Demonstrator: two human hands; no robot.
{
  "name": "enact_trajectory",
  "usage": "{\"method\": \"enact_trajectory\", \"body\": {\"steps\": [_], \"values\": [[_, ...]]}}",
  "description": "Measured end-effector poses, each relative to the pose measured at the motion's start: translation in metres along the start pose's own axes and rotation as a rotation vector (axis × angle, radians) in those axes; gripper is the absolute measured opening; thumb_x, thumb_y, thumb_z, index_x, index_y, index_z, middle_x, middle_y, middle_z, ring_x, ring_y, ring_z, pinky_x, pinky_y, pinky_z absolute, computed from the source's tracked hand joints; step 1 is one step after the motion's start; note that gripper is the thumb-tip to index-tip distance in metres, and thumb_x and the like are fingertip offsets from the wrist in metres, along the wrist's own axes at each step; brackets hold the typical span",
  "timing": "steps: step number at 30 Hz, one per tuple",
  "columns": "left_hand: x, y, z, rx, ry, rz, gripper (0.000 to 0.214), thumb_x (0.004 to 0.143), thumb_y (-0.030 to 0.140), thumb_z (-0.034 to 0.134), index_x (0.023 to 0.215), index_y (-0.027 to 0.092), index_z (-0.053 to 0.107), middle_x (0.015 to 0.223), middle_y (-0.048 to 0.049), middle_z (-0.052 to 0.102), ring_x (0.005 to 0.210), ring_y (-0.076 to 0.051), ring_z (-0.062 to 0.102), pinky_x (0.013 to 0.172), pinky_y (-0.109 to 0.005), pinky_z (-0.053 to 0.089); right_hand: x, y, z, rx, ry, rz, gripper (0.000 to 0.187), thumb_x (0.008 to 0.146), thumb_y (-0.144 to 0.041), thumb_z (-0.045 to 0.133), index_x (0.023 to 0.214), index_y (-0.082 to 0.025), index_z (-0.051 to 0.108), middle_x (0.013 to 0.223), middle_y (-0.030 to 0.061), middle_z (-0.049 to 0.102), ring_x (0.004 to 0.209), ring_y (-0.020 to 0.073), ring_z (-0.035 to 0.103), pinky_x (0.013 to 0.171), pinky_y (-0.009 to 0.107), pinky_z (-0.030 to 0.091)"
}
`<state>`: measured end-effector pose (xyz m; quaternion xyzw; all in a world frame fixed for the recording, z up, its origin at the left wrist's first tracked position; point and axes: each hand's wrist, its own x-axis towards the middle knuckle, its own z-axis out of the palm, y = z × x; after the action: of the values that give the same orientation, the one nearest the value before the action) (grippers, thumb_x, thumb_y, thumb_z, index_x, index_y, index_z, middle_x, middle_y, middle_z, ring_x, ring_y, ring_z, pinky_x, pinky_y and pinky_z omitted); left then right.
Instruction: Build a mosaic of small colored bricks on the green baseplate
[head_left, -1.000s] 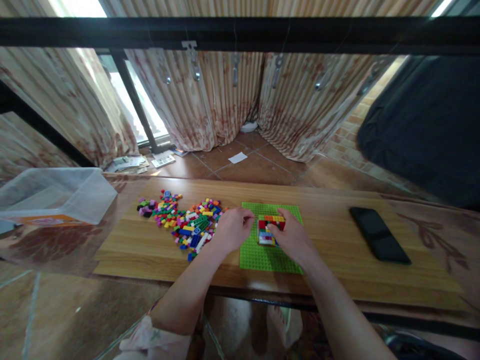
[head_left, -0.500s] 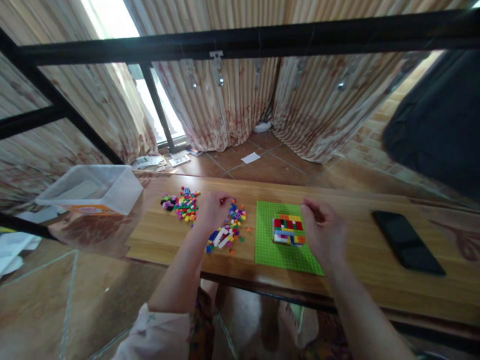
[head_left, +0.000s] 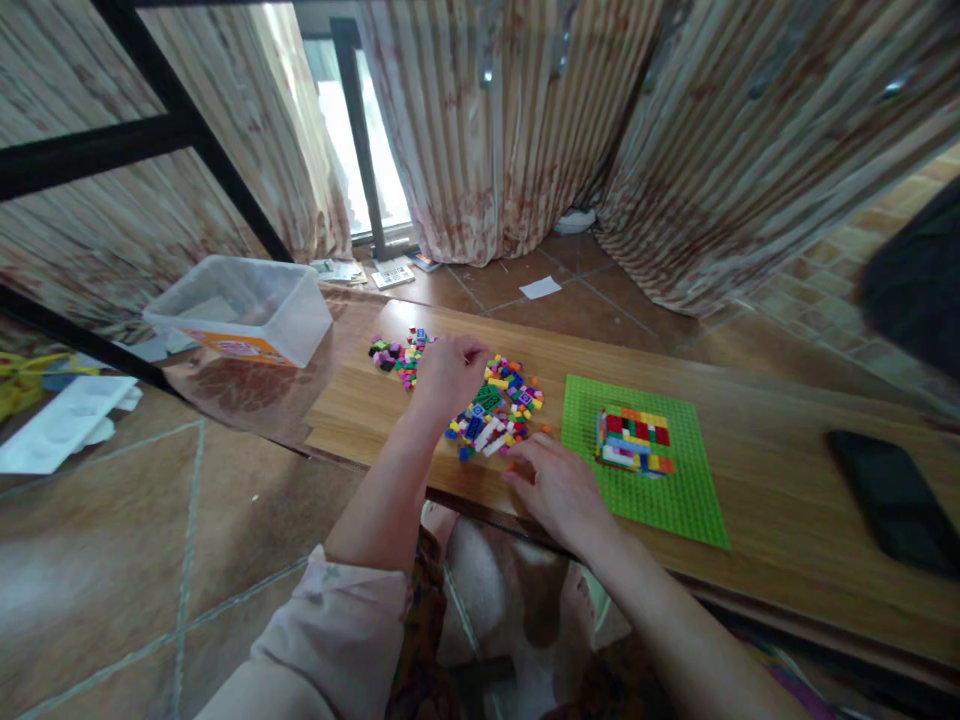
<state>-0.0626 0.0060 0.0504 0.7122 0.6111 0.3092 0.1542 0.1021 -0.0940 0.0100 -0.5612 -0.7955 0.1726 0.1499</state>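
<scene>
My left hand is over the pile of small toy bricks, its thumb and fingertips pinched together. What they hold, if anything, is too small to make out. At the pile's near right edge, my right hand rests low over the wood, thumb and index finger apart, close to a small orange brick. To its right lies a green baseplate. On the plate sits a block built of bricks, with red, yellow, white, blue and orange pieces on top; neither hand touches it.
A clear plastic box with an orange label stands left of the wooden board. A black phone lies at the right. Behind are curtains and papers on the tiled floor. A black metal frame rises at the left.
My right hand has left the right side of the built block and come left to the brick pile. My left hand stays over the pile. The view has swung down and sideways.
</scene>
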Motion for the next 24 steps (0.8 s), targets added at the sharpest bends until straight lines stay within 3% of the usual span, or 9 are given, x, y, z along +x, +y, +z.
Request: {"method": "enact_trajectory", "body": {"steps": [3,7,10,14,24], "values": [[-0.001,-0.002,-0.003,0.015,0.004,-0.009,0.026,0.081,0.022,0.049,0.078,0.015,0.074,0.071,-0.0036,0.07,0.068,-0.015,0.057,0.061,-0.024,0.037,0.008,0.002,0.005,-0.029,-0.018,0.016,0.012,0.085,-0.02,0.059,0.094,-0.022,0.066,0.091,0.0023,0.065,0.084,0.0176,0.061,0.073,0.028,0.043],[0.0,0.0,-0.006,0.05,-0.016,-0.014,0.027,0.082,0.022,0.048,0.074,0.015,0.073,0.068,-0.004,0.069,0.064,-0.015,0.056,0.059,-0.024,0.035,0.016,0.004,0.008,-0.096,0.053,0.065,0.015,0.09,-0.02,0.05,0.092,-0.02,0.065,0.09,0.0049,0.063,0.085,0.0188,0.06,0.074,0.029,0.044],[0.0,0.001,-0.007,0.048,-0.036,-0.016,0.028,0.083,0.023,0.048,0.072,0.016,0.072,0.069,-0.0042,0.069,0.064,-0.015,0.057,0.058,-0.025,0.034,0.019,0.0,0.012,-0.1,0.102,0.032,0.022,0.091,-0.018,0.046,0.104,-0.02,0.064,0.097,0.007,0.063,0.09,0.0195,0.059,0.078,0.029,0.046],[0.001,0.002,-0.007,0.032,-0.049,-0.01,0.028,0.083,0.023,0.048,0.076,0.017,0.073,0.073,-0.0046,0.072,0.066,-0.016,0.06,0.059,-0.025,0.037,0.022,-0.011,0.016,-0.094,0.09,-0.074,0.035,0.09,-0.014,0.044,0.123,-0.018,0.057,0.115,0.011,0.058,0.104,0.021,0.055,0.089,0.032,0.046],[0.0,0.005,-0.007,0.038,-0.112,-0.013,0.026,0.083,0.027,0.051,0.086,0.019,0.075,0.083,-0.0053,0.075,0.075,-0.018,0.065,0.067,-0.025,0.045,0.031,-0.017,0.009,-0.148,0.028,-0.057,0.035,0.092,-0.014,0.04,0.123,-0.016,0.057,0.127,0.0147,0.052,0.11,0.0241,0.054,0.09,0.038,0.049]]}}
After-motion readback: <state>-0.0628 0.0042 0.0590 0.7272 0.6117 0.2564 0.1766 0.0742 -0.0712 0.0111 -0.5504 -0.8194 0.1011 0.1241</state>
